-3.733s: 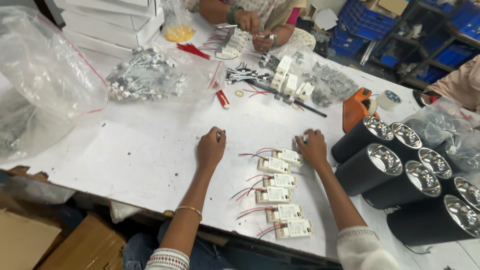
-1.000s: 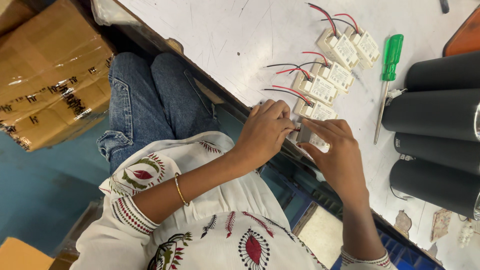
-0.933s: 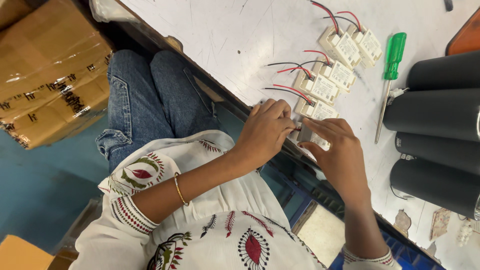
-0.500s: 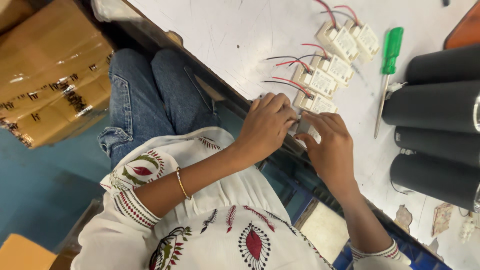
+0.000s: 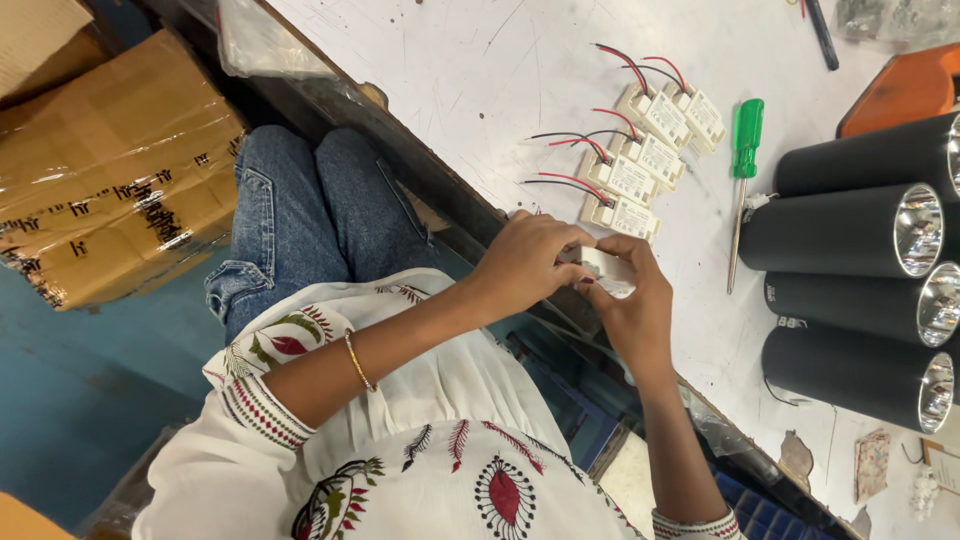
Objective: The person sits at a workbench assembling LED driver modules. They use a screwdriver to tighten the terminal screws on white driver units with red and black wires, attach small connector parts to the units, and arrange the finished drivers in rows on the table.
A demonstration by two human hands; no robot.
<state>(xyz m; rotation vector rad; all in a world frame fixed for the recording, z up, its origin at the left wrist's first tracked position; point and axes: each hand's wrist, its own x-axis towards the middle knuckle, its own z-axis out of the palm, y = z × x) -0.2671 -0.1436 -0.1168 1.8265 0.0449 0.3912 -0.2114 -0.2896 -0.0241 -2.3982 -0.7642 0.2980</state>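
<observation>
Both hands meet at the near edge of the white table [image 5: 480, 80] around one small white driver box [image 5: 610, 272]. My left hand [image 5: 525, 265] covers its left end with curled fingers. My right hand [image 5: 628, 310] pinches its right end from below. Just beyond the hands lie several matching white boxes [image 5: 645, 150] with red and black wires, in a loose row. A green-handled screwdriver [image 5: 742, 170] lies to their right.
Black cylindrical lamp housings [image 5: 850, 240] with shiny reflectors are stacked at the right. An orange object [image 5: 905, 85] sits at the far right edge. Taped cardboard boxes [image 5: 110, 190] stand on the blue floor at the left, beside my knees in jeans [image 5: 300, 220].
The view swung from the table top down to my lap. One box left the row and is now held in both hands; since half a second ago the hands barely shifted.
</observation>
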